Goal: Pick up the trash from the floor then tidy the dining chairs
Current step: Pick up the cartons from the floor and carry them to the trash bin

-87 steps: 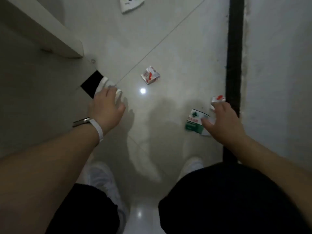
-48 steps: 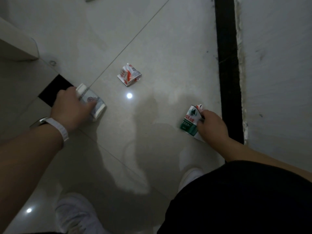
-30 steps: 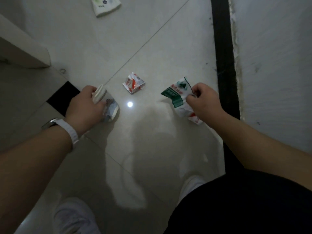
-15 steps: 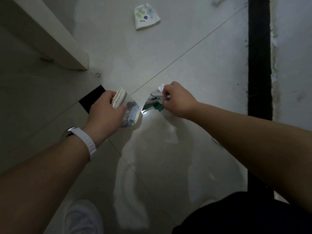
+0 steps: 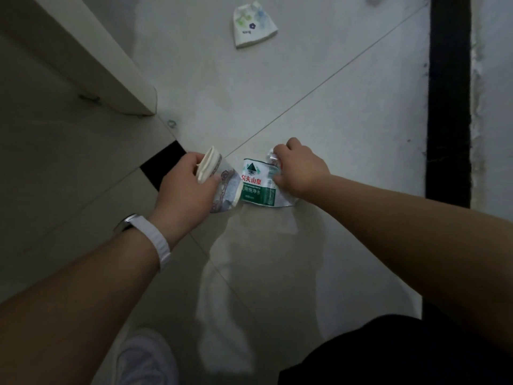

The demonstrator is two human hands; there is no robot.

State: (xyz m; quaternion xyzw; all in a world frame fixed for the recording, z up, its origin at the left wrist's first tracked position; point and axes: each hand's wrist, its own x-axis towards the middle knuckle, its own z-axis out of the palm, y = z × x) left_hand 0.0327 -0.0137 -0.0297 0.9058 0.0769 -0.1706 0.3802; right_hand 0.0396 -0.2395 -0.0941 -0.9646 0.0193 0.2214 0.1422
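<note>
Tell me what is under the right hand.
The green-labelled wrapper sticks out from under the right hand; a crumpled white scrap shows at its fingers. The hand covers the rest below it.
</note>
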